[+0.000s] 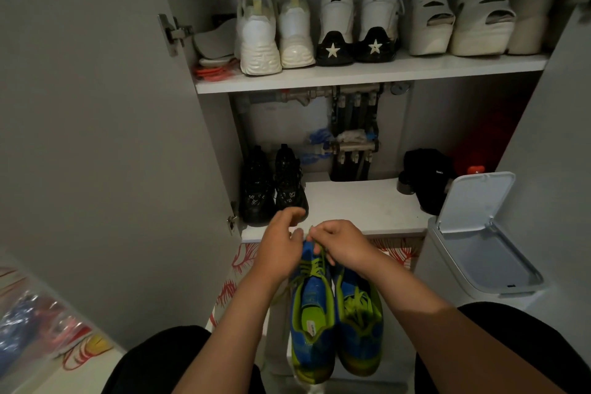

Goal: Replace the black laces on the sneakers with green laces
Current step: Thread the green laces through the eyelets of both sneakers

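Hands at work on a green lace before an open shoe cabinet.

I am watching the right hand (343, 245) pinching the green lace (320, 254) at a toe; the left hand (279, 246), at its 9 o'clock, is curling there too, grip unclear. The blue sneakers (311, 326) are lying paired at 6 o'clock, the cabinet (367, 80) standing at 12, an open-lidded bin (438, 253) at 3.

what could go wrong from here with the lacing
1. The right hand pinches the green lace at the toe end of the left-hand sneaker; a hard pull may drag the slack lace trailing off its left side out of an eyelet.
2. The other sneaker lies close beside it with loose green laces, which might tangle.
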The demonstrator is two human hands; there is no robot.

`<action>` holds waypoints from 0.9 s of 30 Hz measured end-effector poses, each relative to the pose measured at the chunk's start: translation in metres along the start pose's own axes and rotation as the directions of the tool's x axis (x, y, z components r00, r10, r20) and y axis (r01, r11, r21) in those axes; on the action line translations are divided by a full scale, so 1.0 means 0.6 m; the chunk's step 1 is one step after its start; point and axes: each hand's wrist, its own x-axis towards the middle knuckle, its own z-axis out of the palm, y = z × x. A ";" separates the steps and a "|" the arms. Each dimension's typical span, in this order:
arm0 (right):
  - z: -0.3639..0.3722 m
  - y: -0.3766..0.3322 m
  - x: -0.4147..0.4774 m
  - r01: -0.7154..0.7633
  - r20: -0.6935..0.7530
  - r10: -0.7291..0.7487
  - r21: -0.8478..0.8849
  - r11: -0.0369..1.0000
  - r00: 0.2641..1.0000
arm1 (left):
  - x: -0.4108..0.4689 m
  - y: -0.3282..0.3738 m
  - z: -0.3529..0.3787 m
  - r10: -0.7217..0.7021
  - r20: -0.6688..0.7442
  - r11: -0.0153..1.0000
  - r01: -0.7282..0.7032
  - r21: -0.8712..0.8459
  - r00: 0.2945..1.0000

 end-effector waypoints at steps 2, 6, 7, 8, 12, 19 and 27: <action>0.002 -0.008 -0.004 0.031 0.010 -0.030 -0.013 0.999 0.999 | -0.004 0.012 -0.004 -0.078 0.128 0.986 0.096 -0.137 0.989; 0.005 -0.019 -0.013 0.037 0.041 -0.035 -0.043 0.998 0.999 | -0.009 0.006 -0.014 -0.157 0.162 0.976 0.179 -0.127 0.974; 0.005 -0.021 -0.014 0.032 0.050 -0.030 -0.041 0.999 0.998 | -0.010 0.006 -0.020 -0.153 0.167 0.980 0.172 -0.103 0.974; 0.005 -0.021 -0.014 0.028 0.061 -0.026 -0.040 0.999 0.998 | -0.011 0.008 -0.026 -0.151 0.181 0.984 0.166 -0.068 0.972; 0.003 -0.024 -0.017 0.023 0.121 -0.016 -0.060 0.998 0.993 | -0.023 0.016 -0.055 -0.146 0.211 0.989 0.136 0.062 0.967; 0.007 -0.027 -0.026 0.065 0.132 -0.045 -0.150 0.987 0.990 | -0.037 0.021 -0.095 -0.164 0.300 0.984 0.136 0.113 0.940; 0.012 -0.041 -0.037 0.042 0.185 -0.023 -0.102 0.994 0.983 | -0.039 -0.023 -0.143 -0.311 0.140 0.743 0.149 0.652 0.940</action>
